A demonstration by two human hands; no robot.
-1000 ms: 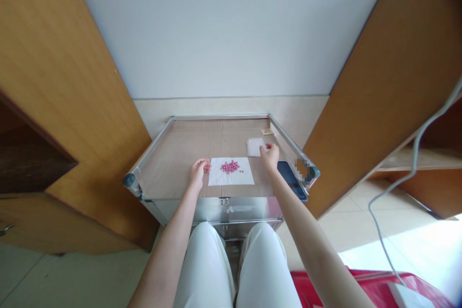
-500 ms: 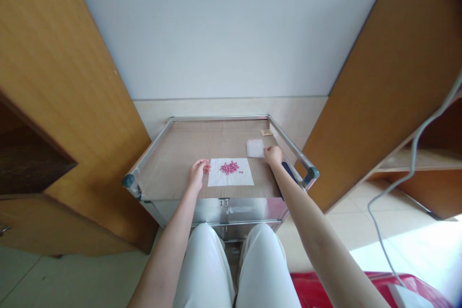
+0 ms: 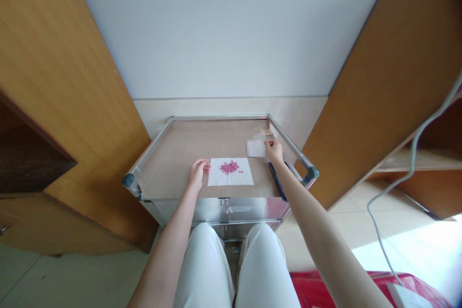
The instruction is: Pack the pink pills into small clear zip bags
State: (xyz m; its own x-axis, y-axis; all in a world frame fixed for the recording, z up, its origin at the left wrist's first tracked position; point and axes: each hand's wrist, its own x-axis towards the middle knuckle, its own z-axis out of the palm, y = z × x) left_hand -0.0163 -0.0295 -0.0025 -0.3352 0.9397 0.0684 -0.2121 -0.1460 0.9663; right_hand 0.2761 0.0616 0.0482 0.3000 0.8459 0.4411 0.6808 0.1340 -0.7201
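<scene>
A white paper sheet (image 3: 215, 179) lies near the front of the cardboard-covered cart top (image 3: 202, 139). On it is a loose pile of small pink beads or pellets (image 3: 228, 168), with a couple apart on the right. My left hand (image 3: 199, 170) rests at the sheet's left edge, fingers loosely curled and apart, holding nothing visible. Behind the sheet on the right sits a stack of small clear plastic bags (image 3: 255, 149). My right hand (image 3: 274, 149) pinches one thin plastic bag (image 3: 259, 136) and holds it tilted up over the stack.
A dark phone-like object (image 3: 277, 180) lies under my right forearm. A small brown tag (image 3: 268, 132) is at the back right corner. Metal rails (image 3: 220, 117) edge the cart, wooden cabinets (image 3: 108, 154) flank it, and a red bag (image 3: 310, 288) is on the floor.
My right hand has risen slightly and moved back, lifting a clear plastic bag off the stack. More of the dark object now shows. My left hand has not moved.
</scene>
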